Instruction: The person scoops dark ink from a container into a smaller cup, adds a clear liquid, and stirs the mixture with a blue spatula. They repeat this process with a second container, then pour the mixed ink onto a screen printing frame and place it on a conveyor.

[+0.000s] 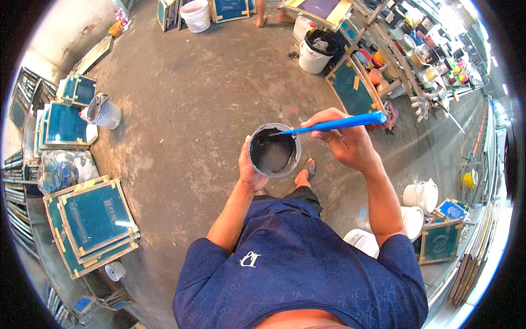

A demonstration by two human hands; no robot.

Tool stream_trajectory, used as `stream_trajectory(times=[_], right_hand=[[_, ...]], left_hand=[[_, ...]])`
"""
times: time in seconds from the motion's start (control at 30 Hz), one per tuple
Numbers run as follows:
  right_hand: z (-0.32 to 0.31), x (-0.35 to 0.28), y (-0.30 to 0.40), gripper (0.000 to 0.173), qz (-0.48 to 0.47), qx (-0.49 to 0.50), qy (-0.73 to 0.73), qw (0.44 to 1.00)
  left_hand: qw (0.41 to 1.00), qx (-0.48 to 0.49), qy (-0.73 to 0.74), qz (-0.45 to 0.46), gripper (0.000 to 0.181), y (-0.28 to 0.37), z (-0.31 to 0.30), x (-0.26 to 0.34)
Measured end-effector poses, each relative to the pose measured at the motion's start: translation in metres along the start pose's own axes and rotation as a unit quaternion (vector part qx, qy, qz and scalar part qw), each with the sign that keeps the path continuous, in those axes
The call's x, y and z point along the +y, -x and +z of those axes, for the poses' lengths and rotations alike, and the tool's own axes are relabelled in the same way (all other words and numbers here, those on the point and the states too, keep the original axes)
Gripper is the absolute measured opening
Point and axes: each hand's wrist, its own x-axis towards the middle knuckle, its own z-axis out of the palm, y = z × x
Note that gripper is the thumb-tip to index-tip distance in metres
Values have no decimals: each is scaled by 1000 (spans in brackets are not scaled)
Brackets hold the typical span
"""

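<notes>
In front of my body, my left hand (251, 170) holds a round plastic tub (296, 158) from its left side and below. Dark grey or black paste, likely ink, coats the tub's inner wall and lies in it. My right hand (343, 137) grips a tool with a blue handle (353, 121). The handle slants to the right, and the tool's narrow end reaches over the tub's rim to the dark paste. What part of the tool lies in the paste is hard to tell.
Framed printing screens (98, 218) lie stacked at the left, near a grimy bucket (107, 113). A white bucket with a dark rim (314, 57) and a leaning screen (353, 86) stand ahead right, beside a cluttered wooden rack. White buckets (421, 195) stand at the right. Another person's foot (261, 20) shows ahead.
</notes>
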Motion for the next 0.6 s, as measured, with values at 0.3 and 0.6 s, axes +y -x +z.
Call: stream_trajectory(times=[0.3, 0.6], right_hand=[[33, 5, 27, 21, 242, 184, -101, 948], [0, -20, 10, 18, 151, 202, -82, 964]], left_hand=[[998, 34, 59, 13, 63, -5, -9, -15], [998, 29, -19, -47, 68, 0, -14, -22]])
